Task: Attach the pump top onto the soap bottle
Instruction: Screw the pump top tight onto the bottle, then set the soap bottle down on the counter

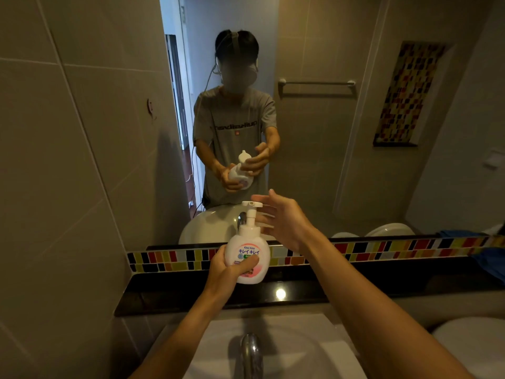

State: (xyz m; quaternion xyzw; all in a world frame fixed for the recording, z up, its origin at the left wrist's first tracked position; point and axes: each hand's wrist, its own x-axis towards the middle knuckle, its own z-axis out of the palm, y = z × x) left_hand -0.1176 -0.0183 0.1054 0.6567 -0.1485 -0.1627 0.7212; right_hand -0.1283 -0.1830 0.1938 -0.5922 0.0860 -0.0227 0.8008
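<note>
A white soap bottle [247,250] with a blue and pink label is held upright above the black ledge. My left hand [228,269] wraps around its lower body, thumb across the label. The white pump top [251,214] sits on the bottle's neck, nozzle head raised. My right hand [284,222] hovers just right of the pump with fingers spread, and its fingertips are close to the pump stem. I cannot tell if they touch it.
A black stone ledge [300,294] runs below a mosaic tile strip [382,250] and a wall mirror [314,119] showing a person. A chrome tap [251,351] and white basin [314,351] lie under my arms. Blue cloth [489,258] lies at right.
</note>
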